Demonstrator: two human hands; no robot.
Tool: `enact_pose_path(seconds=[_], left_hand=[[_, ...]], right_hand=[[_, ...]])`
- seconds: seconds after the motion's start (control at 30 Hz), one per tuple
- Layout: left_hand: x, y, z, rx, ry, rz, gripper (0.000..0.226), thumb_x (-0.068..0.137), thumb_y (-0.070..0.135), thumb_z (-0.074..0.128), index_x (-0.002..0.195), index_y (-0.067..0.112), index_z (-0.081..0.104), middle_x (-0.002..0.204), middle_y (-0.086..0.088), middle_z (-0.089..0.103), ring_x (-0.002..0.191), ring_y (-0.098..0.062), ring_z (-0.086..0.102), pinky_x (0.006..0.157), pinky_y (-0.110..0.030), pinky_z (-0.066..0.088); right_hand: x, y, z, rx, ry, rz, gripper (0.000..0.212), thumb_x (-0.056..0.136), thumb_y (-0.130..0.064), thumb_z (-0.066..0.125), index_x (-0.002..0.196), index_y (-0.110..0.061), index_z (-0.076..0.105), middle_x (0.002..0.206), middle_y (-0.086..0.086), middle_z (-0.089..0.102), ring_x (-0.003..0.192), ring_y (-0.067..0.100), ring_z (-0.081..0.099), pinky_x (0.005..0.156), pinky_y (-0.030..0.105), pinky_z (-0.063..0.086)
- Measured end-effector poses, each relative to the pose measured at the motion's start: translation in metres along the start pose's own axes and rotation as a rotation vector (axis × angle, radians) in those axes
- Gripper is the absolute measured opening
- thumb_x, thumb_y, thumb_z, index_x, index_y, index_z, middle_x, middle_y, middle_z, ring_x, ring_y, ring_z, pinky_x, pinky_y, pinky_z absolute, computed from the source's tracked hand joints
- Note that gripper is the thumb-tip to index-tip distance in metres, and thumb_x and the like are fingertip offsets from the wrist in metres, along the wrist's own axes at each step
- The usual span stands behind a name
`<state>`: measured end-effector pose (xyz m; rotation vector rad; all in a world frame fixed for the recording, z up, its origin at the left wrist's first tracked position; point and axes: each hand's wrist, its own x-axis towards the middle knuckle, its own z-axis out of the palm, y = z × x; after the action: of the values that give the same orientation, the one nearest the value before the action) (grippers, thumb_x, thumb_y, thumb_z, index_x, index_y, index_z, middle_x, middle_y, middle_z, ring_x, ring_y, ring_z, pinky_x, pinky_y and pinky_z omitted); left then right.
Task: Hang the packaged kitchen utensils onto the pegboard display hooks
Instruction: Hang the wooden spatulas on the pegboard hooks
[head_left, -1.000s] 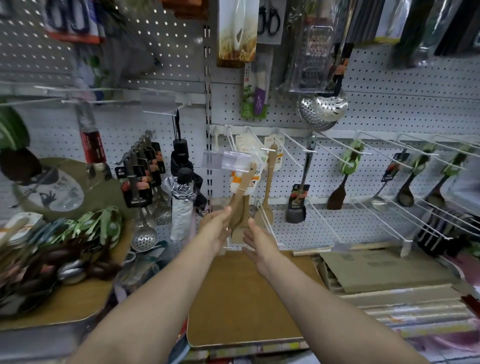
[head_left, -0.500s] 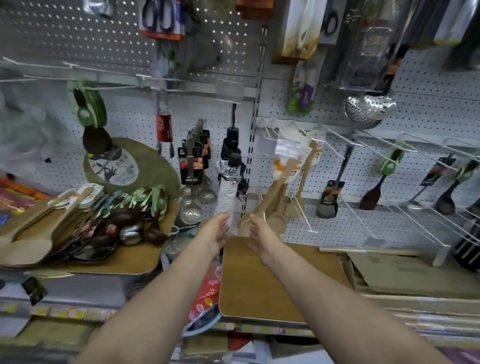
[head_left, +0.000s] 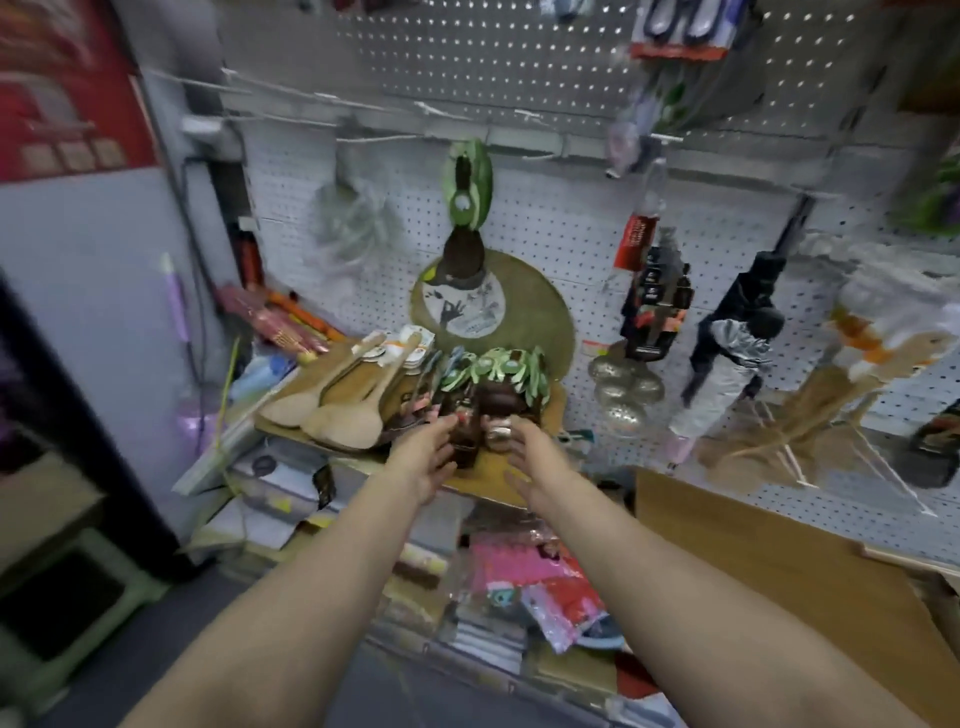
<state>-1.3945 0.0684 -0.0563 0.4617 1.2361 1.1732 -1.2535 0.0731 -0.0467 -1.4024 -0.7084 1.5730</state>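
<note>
Item: pile of packaged dark-headed utensils with green header cards (head_left: 488, 387), lying on a wooden board (head_left: 550, 415) at the left end of the counter, below the pegboard (head_left: 545, 228). Beside it on the same board, to the left: a stack of packaged wooden spatulas (head_left: 337, 400), also unhung. Left hand (head_left: 426, 457): at the near edge of the pile, fingers extended and slightly spread, fingertips touching or just short of the dark utensil heads; contact cannot be settled through the motion blur. Right hand (head_left: 530, 452): on the other side of the same pile, fingers loosely curved toward a shiny metal spoon bowl (head_left: 498, 434); nothing is visibly clasped. Neither hand holds anything that can be made out. Already on display: one green-carded utensil (head_left: 465, 218) hanging from a hook above the pile; black-carded utensils (head_left: 657, 306) and wooden spatulas (head_left: 852, 395) hanging to the right. Step in hand, as judged: pick-up of the next batch from the pile, hands bracketing it from both sides. Next move calls for: closing both hands round a few packages, keeping the header cards together and their holes lined up, then lifting clear of the rest and carrying them to a free hook, probably the one above with the matching green card.
</note>
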Motion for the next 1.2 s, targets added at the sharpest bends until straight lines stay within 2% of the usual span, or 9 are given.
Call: enact_pose_path(seconds=[0.13, 0.23, 0.4, 0.6, 0.77, 0.93, 1.03, 1.1, 1.2], left_hand=[[0.010, 0.032, -0.080, -0.007, 0.064, 0.019, 0.027, 0.096, 0.032, 0.063, 0.120, 0.020, 0.057, 0.139, -0.002, 0.055, 0.136, -0.018, 0.046, 0.091, -0.031, 0.043], [0.029, 0.046, -0.116, -0.047, 0.108, 0.010, 0.038, 0.094, 0.032, 0.067, 0.127, 0.016, 0.056, 0.143, -0.004, 0.053, 0.122, -0.017, 0.053, 0.095, -0.033, 0.044], [0.063, 0.066, -0.135, -0.085, 0.127, 0.006, 0.042, 0.092, 0.031, 0.071, 0.127, 0.013, 0.057, 0.141, -0.005, 0.055, 0.119, -0.018, 0.055, 0.087, -0.032, 0.046], [0.122, 0.095, -0.140, -0.105, 0.183, -0.002, 0.029, 0.088, 0.025, 0.075, 0.109, 0.010, 0.062, 0.132, -0.010, 0.061, 0.111, -0.022, 0.058, 0.086, -0.035, 0.049], [0.175, 0.127, -0.137, -0.077, 0.214, -0.055, 0.039, 0.087, 0.025, 0.077, 0.118, 0.009, 0.060, 0.124, -0.007, 0.063, 0.116, -0.021, 0.058, 0.080, -0.030, 0.052], [0.229, 0.147, -0.127, 0.019, 0.184, -0.098, 0.050, 0.089, 0.026, 0.074, 0.133, 0.009, 0.055, 0.123, -0.010, 0.066, 0.126, -0.024, 0.057, 0.109, -0.037, 0.044], [0.255, 0.149, -0.121, 0.091, 0.166, -0.111, 0.043, 0.090, 0.028, 0.073, 0.127, 0.010, 0.059, 0.113, -0.005, 0.069, 0.107, -0.017, 0.064, 0.089, -0.029, 0.051], [0.274, 0.153, -0.120, 0.105, 0.151, -0.131, 0.025, 0.092, 0.026, 0.072, 0.112, 0.013, 0.062, 0.091, 0.000, 0.068, 0.081, -0.010, 0.062, 0.065, -0.023, 0.047], [0.309, 0.156, -0.121, 0.149, 0.102, -0.157, 0.013, 0.093, 0.023, 0.071, 0.096, 0.013, 0.064, 0.063, 0.003, 0.067, 0.059, -0.011, 0.056, 0.055, -0.023, 0.045]], right_hand=[[0.012, 0.026, 0.081, -0.019, -0.070, 0.039, 0.042, 0.095, -0.037, 0.064, 0.128, -0.012, 0.060, 0.127, 0.005, 0.060, 0.101, 0.016, 0.055, 0.090, 0.036, 0.044], [0.020, 0.034, 0.116, -0.037, -0.092, 0.054, 0.048, 0.093, -0.039, 0.066, 0.131, -0.011, 0.059, 0.133, 0.006, 0.060, 0.113, 0.020, 0.056, 0.086, 0.037, 0.045], [0.055, 0.028, 0.151, -0.056, -0.112, 0.074, 0.049, 0.095, -0.037, 0.065, 0.135, -0.011, 0.057, 0.132, 0.004, 0.057, 0.124, 0.023, 0.052, 0.096, 0.038, 0.046], [0.128, 0.015, 0.189, -0.012, -0.119, 0.095, 0.047, 0.098, -0.029, 0.063, 0.138, -0.007, 0.053, 0.136, 0.010, 0.057, 0.125, 0.025, 0.054, 0.089, 0.034, 0.048], [0.182, 0.003, 0.208, 0.011, -0.093, 0.157, 0.039, 0.100, -0.026, 0.060, 0.133, -0.005, 0.056, 0.125, 0.009, 0.062, 0.101, 0.019, 0.058, 0.091, 0.034, 0.048], [0.228, 0.005, 0.224, -0.039, -0.037, 0.205, 0.018, 0.098, -0.026, 0.065, 0.108, -0.010, 0.062, 0.101, 0.003, 0.065, 0.092, 0.016, 0.061, 0.090, 0.032, 0.049], [0.254, 0.019, 0.232, -0.069, 0.028, 0.236, 0.023, 0.089, -0.031, 0.076, 0.092, -0.009, 0.067, 0.101, 0.009, 0.071, 0.094, 0.022, 0.067, 0.093, 0.036, 0.054], [0.269, 0.029, 0.238, -0.074, 0.080, 0.258, 0.034, 0.079, -0.036, 0.084, 0.096, -0.009, 0.071, 0.102, 0.013, 0.074, 0.093, 0.028, 0.070, 0.089, 0.039, 0.058], [0.285, 0.036, 0.249, -0.114, 0.158, 0.286, 0.047, 0.070, -0.039, 0.088, 0.102, -0.009, 0.072, 0.095, 0.012, 0.075, 0.084, 0.026, 0.071, 0.078, 0.036, 0.060]])
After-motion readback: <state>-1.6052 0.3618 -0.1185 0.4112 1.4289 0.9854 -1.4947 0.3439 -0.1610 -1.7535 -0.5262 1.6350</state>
